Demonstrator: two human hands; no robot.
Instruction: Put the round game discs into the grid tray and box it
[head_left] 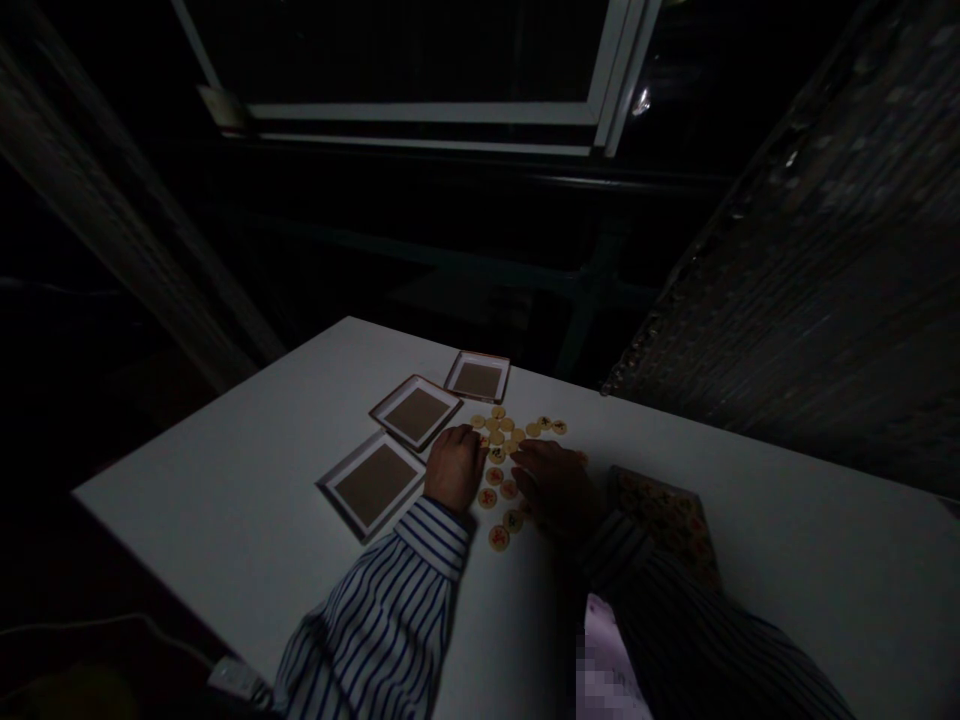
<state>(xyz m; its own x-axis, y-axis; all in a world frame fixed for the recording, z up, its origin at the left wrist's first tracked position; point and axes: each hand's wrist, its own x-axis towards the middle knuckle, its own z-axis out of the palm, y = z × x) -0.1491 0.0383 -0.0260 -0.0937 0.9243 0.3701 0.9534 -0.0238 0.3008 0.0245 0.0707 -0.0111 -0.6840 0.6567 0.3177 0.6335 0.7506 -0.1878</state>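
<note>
Round wooden Chinese chess pieces [494,476] with red or dark characters lie loose on the white table, some blank side up. My left hand [454,468] rests at the left edge of the group, palm down, fingers stretched toward the pieces and touching or nearly touching some. On the right side, my right hand [559,480] lies low over the table with thumb and fingers apart, partly covering a few pieces. Neither hand visibly grips a piece. What is under the palms is hidden, and the light is dim.
Three shallow open box trays, a near one [375,482], a middle one [416,412] and a far one [478,378], stand left of and behind the pieces. A patterned box [666,520] lies right of my right hand. A white power strip [238,680] is at the lower left.
</note>
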